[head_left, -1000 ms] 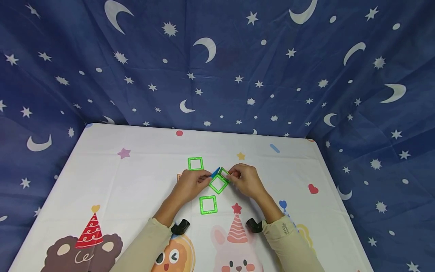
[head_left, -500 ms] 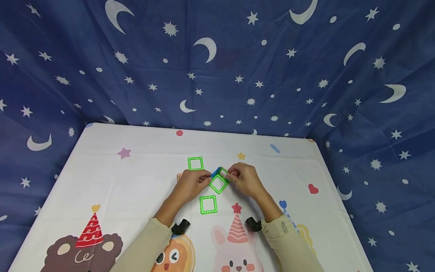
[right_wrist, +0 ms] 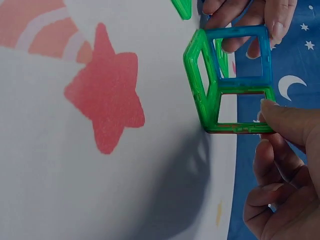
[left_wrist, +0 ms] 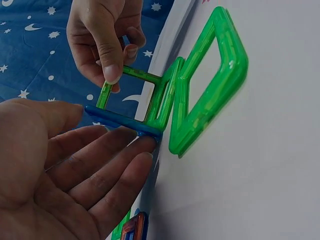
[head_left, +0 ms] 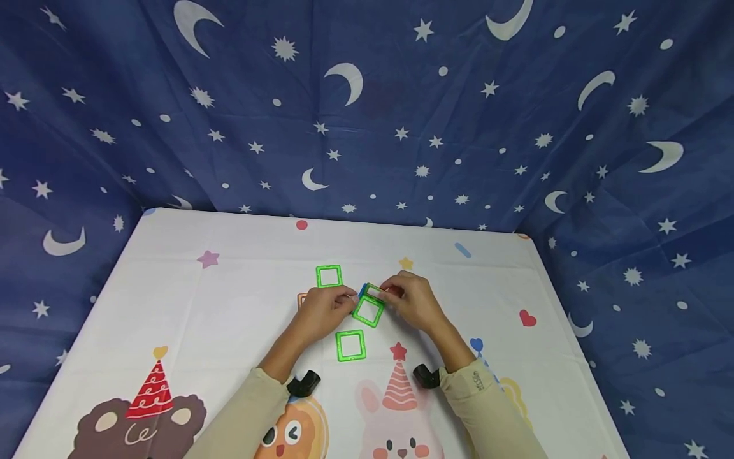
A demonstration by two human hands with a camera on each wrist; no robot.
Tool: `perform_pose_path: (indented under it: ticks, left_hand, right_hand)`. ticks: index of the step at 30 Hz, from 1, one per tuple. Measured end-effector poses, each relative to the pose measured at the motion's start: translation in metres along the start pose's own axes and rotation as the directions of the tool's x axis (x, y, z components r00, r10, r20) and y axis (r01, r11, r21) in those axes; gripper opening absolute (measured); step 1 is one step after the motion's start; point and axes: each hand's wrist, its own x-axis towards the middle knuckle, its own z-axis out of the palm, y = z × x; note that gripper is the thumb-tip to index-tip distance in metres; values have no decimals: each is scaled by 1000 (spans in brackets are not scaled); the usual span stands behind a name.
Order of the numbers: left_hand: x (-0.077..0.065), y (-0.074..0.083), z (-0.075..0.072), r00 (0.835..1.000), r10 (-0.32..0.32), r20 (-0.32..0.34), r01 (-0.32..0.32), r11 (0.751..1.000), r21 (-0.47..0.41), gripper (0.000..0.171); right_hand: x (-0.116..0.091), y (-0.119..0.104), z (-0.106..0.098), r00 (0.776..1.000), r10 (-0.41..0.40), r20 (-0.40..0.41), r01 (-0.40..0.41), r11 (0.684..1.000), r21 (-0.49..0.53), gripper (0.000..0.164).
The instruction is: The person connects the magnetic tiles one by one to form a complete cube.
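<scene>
Several square frame-shaped magnetic tiles lie around my hands. A green tile point(head_left: 360, 319) forms a base; a blue tile point(right_wrist: 268, 57) and a green tile point(right_wrist: 240, 129) with a reddish edge line stand up from it, meeting at a corner. My left hand point(head_left: 327, 309) touches the blue tile's outer side with nearly straight fingers, its thumb at the tile's edge. Thumb and fingertips of my right hand point(head_left: 414, 303) pinch the upright green tile. A loose green tile point(head_left: 339, 347) lies flat nearer me.
Beyond my left hand lies another green tile point(head_left: 318, 276). An orange tile point(head_left: 301, 299) is mostly hidden by that hand. The white tablecloth point(head_left: 252, 261) bears printed cartoon animals. A dark blue curtain point(head_left: 378, 185) with moons and stars hangs behind the table.
The upright green tile has turned with the right hand, which shifted slightly away from me. The base tile has rotated a little, and the blue tile appears narrower. The left hand stays nearly put.
</scene>
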Motion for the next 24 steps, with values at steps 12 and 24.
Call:
perform_pose_path:
  ticks: [12,24]
  left_hand:
    - [-1,0,0,1000,13,-7,-13,999,-46,38]
    - [1,-1,1,999,-32,24,35,994,-106,33]
  right_hand:
    - [5,-5,4,998,-68,5,67,997,32,12]
    - [1,-2,9,998,13,-61,-12,1000,14,9]
